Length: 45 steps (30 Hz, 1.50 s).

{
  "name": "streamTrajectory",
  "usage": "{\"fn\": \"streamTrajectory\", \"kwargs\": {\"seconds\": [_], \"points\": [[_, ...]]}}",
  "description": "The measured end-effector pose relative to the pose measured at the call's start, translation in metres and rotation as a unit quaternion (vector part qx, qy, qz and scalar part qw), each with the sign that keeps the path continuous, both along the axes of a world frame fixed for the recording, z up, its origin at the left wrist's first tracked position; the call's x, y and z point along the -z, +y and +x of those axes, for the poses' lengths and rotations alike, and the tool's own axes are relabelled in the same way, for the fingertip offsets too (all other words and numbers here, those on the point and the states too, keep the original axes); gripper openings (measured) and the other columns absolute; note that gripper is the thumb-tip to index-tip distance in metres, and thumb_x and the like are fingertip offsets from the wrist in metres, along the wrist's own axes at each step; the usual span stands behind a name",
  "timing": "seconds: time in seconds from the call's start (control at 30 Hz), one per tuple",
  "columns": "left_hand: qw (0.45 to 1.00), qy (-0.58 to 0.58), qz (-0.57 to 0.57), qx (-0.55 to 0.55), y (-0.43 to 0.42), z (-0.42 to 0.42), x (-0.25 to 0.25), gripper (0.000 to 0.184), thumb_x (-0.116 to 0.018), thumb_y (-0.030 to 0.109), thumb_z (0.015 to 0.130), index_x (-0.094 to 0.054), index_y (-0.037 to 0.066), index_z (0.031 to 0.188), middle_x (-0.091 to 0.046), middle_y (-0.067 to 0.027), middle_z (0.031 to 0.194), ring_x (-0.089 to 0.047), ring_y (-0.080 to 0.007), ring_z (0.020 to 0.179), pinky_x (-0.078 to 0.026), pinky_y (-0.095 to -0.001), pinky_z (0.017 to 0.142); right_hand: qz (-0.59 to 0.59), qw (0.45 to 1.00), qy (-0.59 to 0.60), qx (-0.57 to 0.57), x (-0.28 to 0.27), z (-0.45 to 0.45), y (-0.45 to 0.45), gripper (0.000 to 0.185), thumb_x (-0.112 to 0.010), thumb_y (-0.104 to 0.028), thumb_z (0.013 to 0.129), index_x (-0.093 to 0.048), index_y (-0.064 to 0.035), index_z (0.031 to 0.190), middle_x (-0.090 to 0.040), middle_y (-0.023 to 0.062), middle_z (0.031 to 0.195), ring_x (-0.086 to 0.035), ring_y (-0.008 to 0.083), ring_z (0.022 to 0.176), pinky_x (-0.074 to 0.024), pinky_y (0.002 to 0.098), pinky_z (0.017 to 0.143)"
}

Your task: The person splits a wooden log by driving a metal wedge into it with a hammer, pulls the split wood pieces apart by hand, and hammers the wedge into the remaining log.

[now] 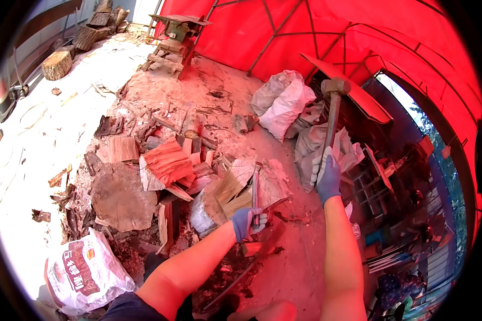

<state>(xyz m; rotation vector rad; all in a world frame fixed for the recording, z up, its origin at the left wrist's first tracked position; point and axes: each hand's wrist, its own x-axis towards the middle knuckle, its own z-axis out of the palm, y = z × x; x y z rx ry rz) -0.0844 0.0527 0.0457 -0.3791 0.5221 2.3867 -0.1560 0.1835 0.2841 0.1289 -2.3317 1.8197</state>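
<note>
My right hand [329,179], in a blue-and-white glove, is wrapped round the handle of a sledgehammer [332,120]. Its head is raised, up and to the right of the wood. In a matching glove, my left hand [248,223] closes on a narrow bar-shaped metal tool [255,187], whose exact kind I cannot make out. That tool is in front of a split log [211,206] with pale faces; whether it touches the wood is unclear. Left of the log are a round chopping block [124,197] and a reddish split piece of firewood [168,163].
A printed white sack [90,273] lies at lower left. Pale sacks [284,101] stand beyond the wood, near a leaning board [351,91]. A machine on a stand [175,43] is at the back under the red canopy [305,43]. Bark and chips litter the ground.
</note>
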Motion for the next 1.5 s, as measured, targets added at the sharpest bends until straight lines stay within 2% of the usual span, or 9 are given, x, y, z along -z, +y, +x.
{"fn": "streamTrajectory", "kwargs": {"seconds": [0.1,0.2,0.4,0.7,0.87,0.9,1.03,1.3,1.5], "points": [[1.000,0.002,-0.001,-0.017,0.001,-0.003,0.000,0.011,-0.054,0.022,0.099,-0.058,0.013,0.094,-0.065,-0.0038,0.083,-0.064,-0.0184,0.072,-0.055,-0.0354,0.065,0.078,0.996,-0.022,0.047,0.103,-0.015,-0.003,0.056,-0.043,-0.063,0.097,-0.052,-0.0092,0.083,-0.043,-0.0006,0.057,-0.040,0.0130,0.040,-0.0366,0.0305,0.038],[1.000,0.005,0.007,-0.022,0.004,-0.003,0.015,0.016,-0.053,0.025,0.099,-0.059,0.011,0.101,-0.067,-0.0058,0.088,-0.064,-0.0201,0.075,-0.056,-0.0358,0.066,0.145,0.884,-0.445,0.004,0.139,0.026,0.009,0.062,-0.038,-0.070,0.095,-0.050,-0.0102,0.081,-0.040,-0.0019,0.056,-0.038,0.0123,0.041,-0.0362,0.0301,0.039],[0.998,0.029,0.052,0.009,-0.004,0.003,0.006,0.021,-0.053,0.029,0.099,-0.057,0.009,0.104,-0.067,-0.0076,0.090,-0.066,-0.0215,0.078,-0.057,-0.0368,0.067,0.071,0.910,-0.408,0.037,0.117,0.043,0.038,0.069,-0.041,-0.074,0.091,-0.053,-0.0068,0.081,-0.046,0.0003,0.061,-0.043,0.0131,0.044,-0.0400,0.0315,0.041],[0.998,-0.006,-0.033,-0.052,0.005,0.018,-0.007,0.021,-0.055,0.027,0.098,-0.061,0.007,0.097,-0.068,-0.0075,0.096,-0.067,-0.0224,0.085,-0.059,-0.0370,0.071,-0.082,0.995,0.057,0.017,0.003,-0.002,-0.009,0.058,-0.044,-0.065,0.095,-0.053,-0.0090,0.081,-0.043,0.0006,0.055,-0.042,0.0148,0.039,-0.0394,0.0345,0.038],[0.999,0.013,-0.019,-0.042,0.007,0.009,0.006,0.017,-0.055,0.024,0.098,-0.061,0.008,0.100,-0.067,-0.0072,0.095,-0.067,-0.0227,0.086,-0.058,-0.0381,0.074,0.177,0.953,-0.235,0.068,0.171,-0.002,0.011,0.060,-0.046,-0.064,0.095,-0.055,-0.0049,0.088,-0.043,0.0009,0.059,-0.041,0.0145,0.042,-0.0388,0.0329,0.040],[0.999,0.025,-0.006,-0.033,0.008,0.010,0.009,0.016,-0.054,0.023,0.098,-0.061,0.009,0.100,-0.067,-0.0069,0.095,-0.067,-0.0231,0.087,-0.057,-0.0384,0.075,0.206,0.897,-0.391,0.022,0.162,0.021,0.007,0.063,-0.045,-0.066,0.094,-0.056,-0.0039,0.089,-0.044,0.0008,0.060,-0.041,0.0144,0.042,-0.0390,0.0328,0.040],[0.999,0.027,0.003,-0.028,0.007,0.012,0.009,0.017,-0.053,0.022,0.099,-0.061,0.009,0.104,-0.067,-0.0069,0.095,-0.067,-0.0241,0.087,-0.057,-0.0388,0.075,0.062,0.897,-0.438,0.016,0.118,0.035,0.009,0.069,-0.043,-0.072,0.091,-0.055,-0.0040,0.086,-0.043,0.0004,0.059,-0.042,0.0146,0.043,-0.0397,0.0325,0.041],[0.998,0.024,-0.044,-0.042,0.010,0.017,-0.002,0.018,-0.056,0.027,0.098,-0.062,0.011,0.104,-0.068,-0.0036,0.092,-0.067,-0.0208,0.080,-0.055,-0.0383,0.068,0.000,0.999,-0.032,0.001,-0.044,0.036,0.013,0.059,-0.044,-0.067,0.094,-0.049,-0.0098,0.081,-0.043,-0.0007,0.055,-0.042,0.0141,0.038,-0.0369,0.0307,0.036],[0.998,-0.008,-0.053,-0.019,0.012,0.015,-0.002,0.018,-0.056,0.030,0.098,-0.063,0.013,0.099,-0.068,-0.0010,0.087,-0.066,-0.0197,0.076,-0.054,-0.0373,0.066,-0.102,0.991,0.077,0.050,0.044,0.002,-0.030,0.046,-0.041,-0.052,0.101,-0.048,-0.0092,0.085,-0.041,-0.0011,0.056,-0.039,0.0115,0.039,-0.0363,0.0273,0.036]]}}
